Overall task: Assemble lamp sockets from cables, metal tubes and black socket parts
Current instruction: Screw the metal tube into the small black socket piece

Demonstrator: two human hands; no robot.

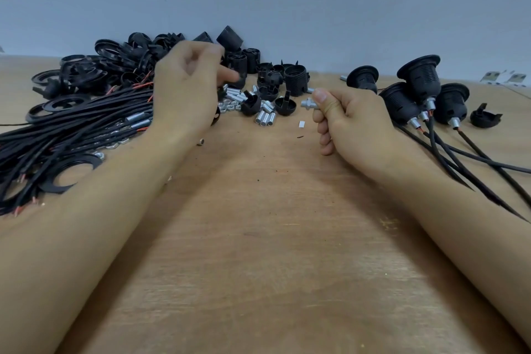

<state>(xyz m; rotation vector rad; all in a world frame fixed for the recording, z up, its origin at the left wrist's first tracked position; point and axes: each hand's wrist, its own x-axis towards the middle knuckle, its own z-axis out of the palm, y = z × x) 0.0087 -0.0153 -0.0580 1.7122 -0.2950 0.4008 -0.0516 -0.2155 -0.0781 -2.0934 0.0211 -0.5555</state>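
Lying at far left on the wooden table point(258, 238), black cables point(71, 135) sit bundled below a heap of black socket parts point(120, 60). The left hand point(186, 86) hovers over them, fingers loosely curled, blurred, apparently empty. The right hand point(347, 121) pinches a metal tube point(308, 103); assembled sockets point(416, 89) stand rightmost.

Left hand point(186, 86) raised, fingers loosely curled — right hand point(344, 118) fisted, thumb pinching
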